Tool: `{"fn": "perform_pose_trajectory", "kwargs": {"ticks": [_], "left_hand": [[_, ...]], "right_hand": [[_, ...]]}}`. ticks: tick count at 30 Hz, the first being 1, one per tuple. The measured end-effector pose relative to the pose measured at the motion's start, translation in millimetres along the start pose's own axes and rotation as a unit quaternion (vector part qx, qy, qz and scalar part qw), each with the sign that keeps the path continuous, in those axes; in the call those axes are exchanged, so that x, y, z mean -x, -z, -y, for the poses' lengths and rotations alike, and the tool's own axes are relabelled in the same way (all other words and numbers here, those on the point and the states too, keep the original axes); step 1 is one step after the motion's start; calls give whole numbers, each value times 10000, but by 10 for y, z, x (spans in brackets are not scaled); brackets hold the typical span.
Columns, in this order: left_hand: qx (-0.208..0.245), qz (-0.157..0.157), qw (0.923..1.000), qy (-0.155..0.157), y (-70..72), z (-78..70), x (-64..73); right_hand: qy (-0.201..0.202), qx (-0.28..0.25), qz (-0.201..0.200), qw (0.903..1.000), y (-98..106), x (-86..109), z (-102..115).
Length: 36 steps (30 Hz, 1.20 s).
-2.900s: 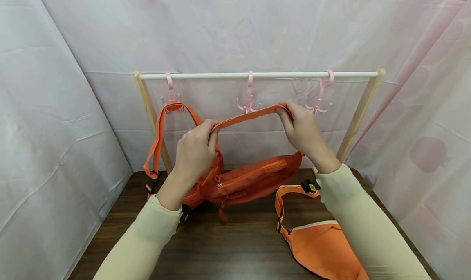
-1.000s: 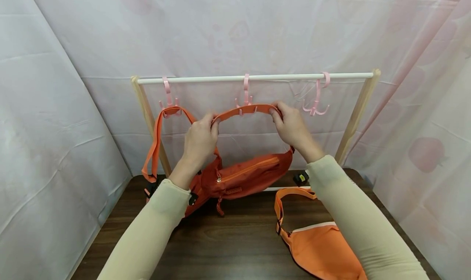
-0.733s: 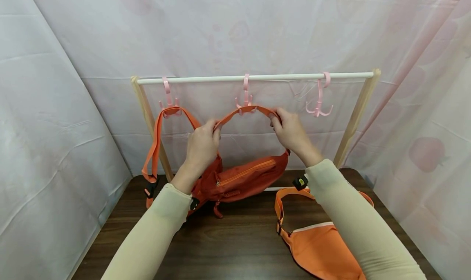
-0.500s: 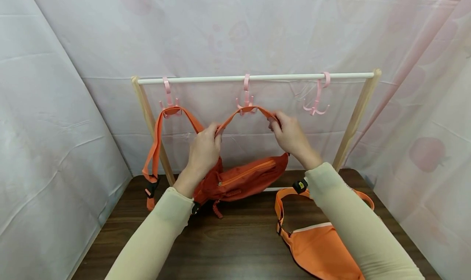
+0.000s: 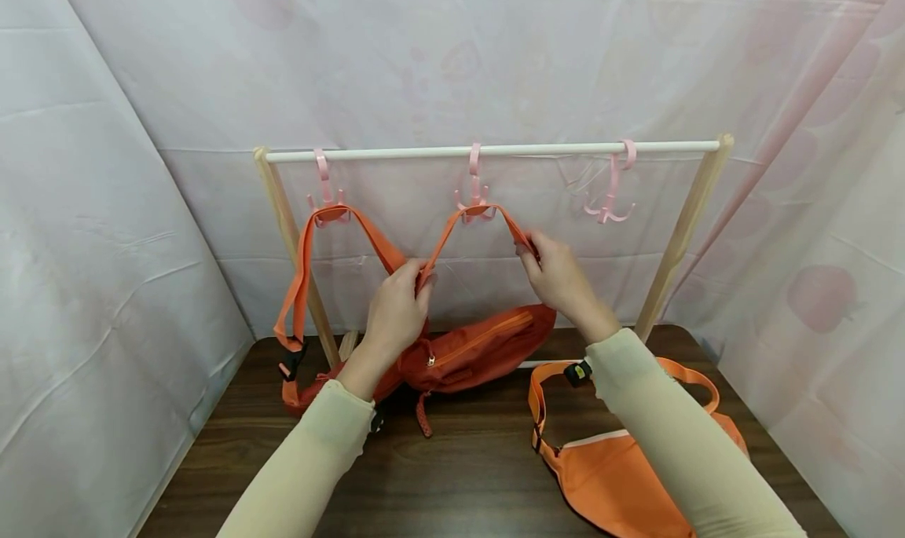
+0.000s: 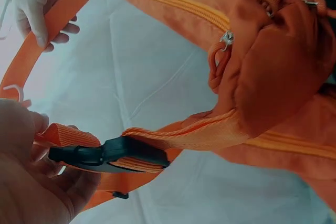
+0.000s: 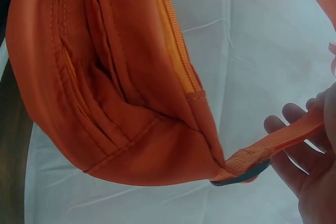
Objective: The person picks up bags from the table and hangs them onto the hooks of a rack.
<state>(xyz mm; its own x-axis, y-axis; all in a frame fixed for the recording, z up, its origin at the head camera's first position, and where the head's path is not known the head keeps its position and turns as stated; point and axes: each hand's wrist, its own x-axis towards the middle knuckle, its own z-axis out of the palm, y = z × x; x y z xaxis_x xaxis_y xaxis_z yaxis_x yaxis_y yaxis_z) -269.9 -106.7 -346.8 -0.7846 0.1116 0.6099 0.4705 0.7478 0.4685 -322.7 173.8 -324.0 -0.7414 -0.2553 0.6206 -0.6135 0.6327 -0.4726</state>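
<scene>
A rust-orange waist bag (image 5: pixel 488 349) hangs below the middle pink hook (image 5: pixel 474 188), its orange strap (image 5: pixel 447 236) looped over the hook's prongs. My left hand (image 5: pixel 397 306) grips the left side of that strap, close to a black buckle (image 6: pixel 123 153) seen in the left wrist view. On the right side, my right hand (image 5: pixel 562 275) pinches the strap between thumb and fingers, near where it joins the bag's end. The zip pull (image 5: pixel 431 360) faces forward. My left hand and forearm hide part of a second rust-orange bag hanging from the left pink hook (image 5: pixel 325 188).
The white rail (image 5: pixel 396 153) stands on wooden posts at the back of the dark table (image 5: pixel 438 483). Its right pink hook (image 5: pixel 611 196) bears nothing. A lighter orange waist bag (image 5: pixel 615 475) lies front right, partly under my right forearm. Pale curtains (image 5: pixel 452 59) surround the table.
The strap, earlier stretched in front of the middle hook, now drapes over it in a peak. Both hands have moved down, still holding the strap, and the bag hangs slightly lower.
</scene>
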Motion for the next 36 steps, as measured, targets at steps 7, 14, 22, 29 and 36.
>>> {"fn": "perform_pose_trajectory", "kwargs": {"ticks": [7,14,22,29,36], "left_hand": [[94,114,9999,84,-64,26,127],[143,246,9994,172,-113,90,255],[340,419,9983,235,-152,150,398],[383,503,9976,297,-182,183,495],[408,487,9974,346,-199,213,602]], "right_hand": [[51,62,-42,10000,-63,92,-39],[22,30,40,10000,-121,202,-105],[-50,194,94,9998,-187,341,-184],[-95,408,96,9991,-226,468,-255],[-186,363,160,9990,-255,599,-312]]}}
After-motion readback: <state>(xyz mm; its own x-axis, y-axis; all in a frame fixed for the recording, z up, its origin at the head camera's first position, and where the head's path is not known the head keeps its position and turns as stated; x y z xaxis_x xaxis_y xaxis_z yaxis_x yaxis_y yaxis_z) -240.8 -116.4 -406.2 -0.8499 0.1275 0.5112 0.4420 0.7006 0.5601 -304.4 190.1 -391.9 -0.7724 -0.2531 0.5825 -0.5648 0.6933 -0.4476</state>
